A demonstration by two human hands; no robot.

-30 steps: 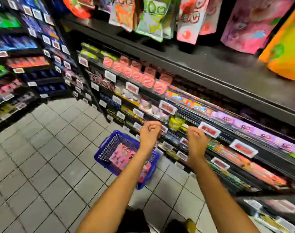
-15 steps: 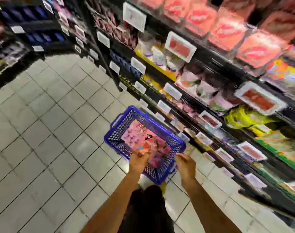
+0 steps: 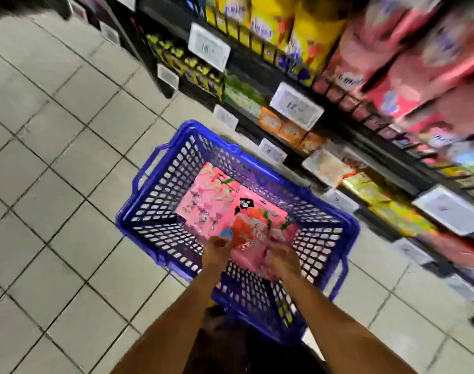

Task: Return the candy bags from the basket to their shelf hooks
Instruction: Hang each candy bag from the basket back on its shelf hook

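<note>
Candy bags (image 3: 214,201) lie stacked inside the blue basket (image 3: 125,220). Left hand (image 3: 217,251), at its near wall, pinches the top bag (image 3: 248,225) by its edge; right hand (image 3: 281,259) alongside is blurred, grip not determinable. Risk: an uneven lift drags the bag beneath out, or snags the mesh

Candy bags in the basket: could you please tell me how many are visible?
2 clearly: a pale pink bag at the far side, and an orange-printed bag overlapping its near end. Others may lie hidden beneath.

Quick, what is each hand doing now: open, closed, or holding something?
Left hand: grips the top candy bag in the blue basket.
Right hand: too blurred; its grip cannot be told.
</note>
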